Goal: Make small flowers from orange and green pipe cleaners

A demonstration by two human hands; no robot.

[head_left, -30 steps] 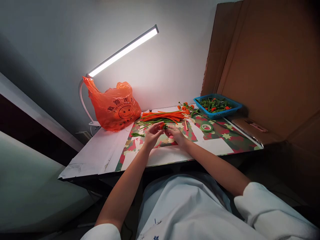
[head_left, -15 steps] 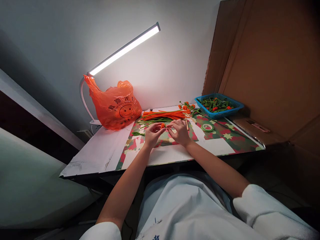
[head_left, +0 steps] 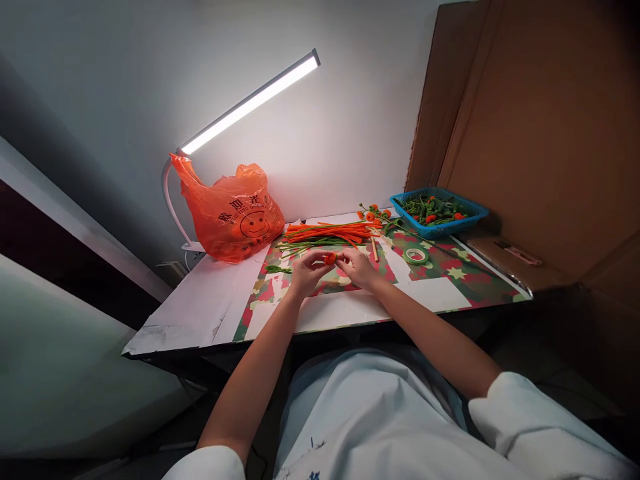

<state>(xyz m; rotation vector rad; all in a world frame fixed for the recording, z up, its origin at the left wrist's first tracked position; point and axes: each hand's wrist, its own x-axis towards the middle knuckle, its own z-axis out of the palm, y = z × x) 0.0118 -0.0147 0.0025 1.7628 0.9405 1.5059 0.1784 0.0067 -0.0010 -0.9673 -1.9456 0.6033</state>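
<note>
You are pinching a small fuzzy orange pipe-cleaner coil [head_left: 329, 258] between your left hand [head_left: 306, 272] and right hand [head_left: 356, 268], likely shaping it, needing tight twisting next.

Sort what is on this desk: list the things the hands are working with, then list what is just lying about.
In hand:
left hand
right hand
small orange piece, pinched between both hands

Lying about:
orange and green stems
green tape roll
blue basket
orange plastic bag
desk lamp
loose green piece
</note>
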